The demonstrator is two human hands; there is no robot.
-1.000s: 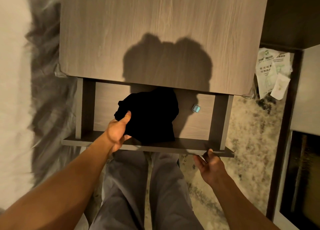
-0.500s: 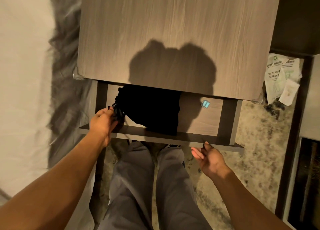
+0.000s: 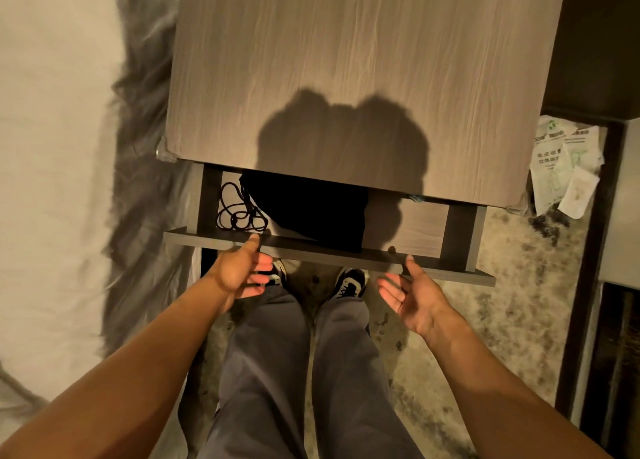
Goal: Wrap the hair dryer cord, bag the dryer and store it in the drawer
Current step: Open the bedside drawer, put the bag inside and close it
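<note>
Moved since earlier: both hands have let go of the black bag and come back to the drawer's front; the drawer sits further in under the surface than a second ago, and the small blue thing on its floor is now almost hidden at the surface's edge.
Black bag (image 3: 311,206): lies inside the drawer, left of middle, its far part tucked under the overhanging surface; what it holds cannot be seen.
Drawstring (image 3: 239,209): thin black cord in loose loops on the drawer floor, just left of the bag, in the drawer's left corner.
Drawer (image 3: 346,254): partly open, dark front panel nearest the person, pale wood floor bare on the right side.
Left hand (image 3: 242,268): fingers spread and empty, thumb tip touching the top edge of the drawer front near the drawstring, the other fingers curled below the panel.
Right hand (image 3: 412,289): palm up, fingers spread and empty, thumb raised against the drawer front right of middle; whether the fingers touch the underside cannot be told.
Surface (image 3: 346,78): wood-grain top of the nightstand, bearing the shadow of the person's head.
Legs and shoes (image 3: 349,282): grey trousers, dark sneakers on the mottled floor directly below the drawer.
Bed (image 3: 52,147): white sheet at the left, blurred.
Printed bags (image 3: 561,164): crumpled white plastic with green print, on the floor right of the nightstand.
</note>
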